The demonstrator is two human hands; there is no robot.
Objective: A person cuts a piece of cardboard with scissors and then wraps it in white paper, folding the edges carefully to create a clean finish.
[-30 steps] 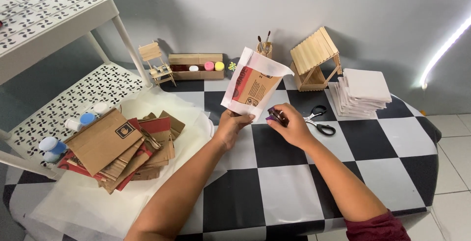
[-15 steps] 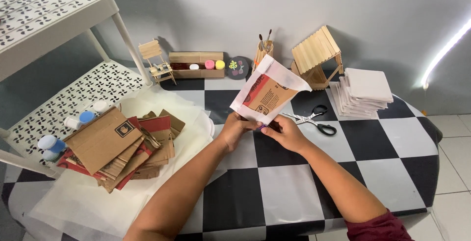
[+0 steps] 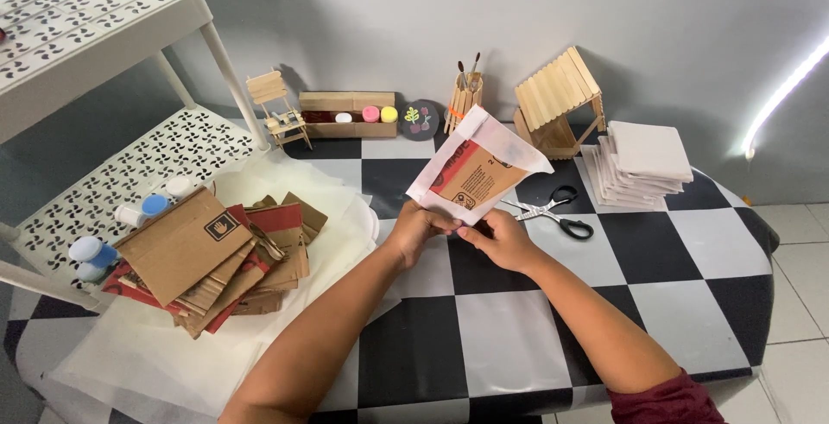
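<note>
Both hands, left hand (image 3: pixel 416 227) and right hand (image 3: pixel 503 240), are pinched together on the bottom edge of the paper-covered cardboard piece (image 3: pixel 477 167), held up over the checkered table (image 3: pixel 509 338), so I'd smooth the paper flat, slow and even.

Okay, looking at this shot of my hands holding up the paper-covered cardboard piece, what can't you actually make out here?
Head view only:
- Both hands' fingertips: left hand and right hand tuck behind the paper-covered cardboard piece.
- Scissors: blade tips hidden by that piece.
- Lower sheets in the cardboard pile: covered by the top ones.
- Brushes in the stick holder: too small.
</note>
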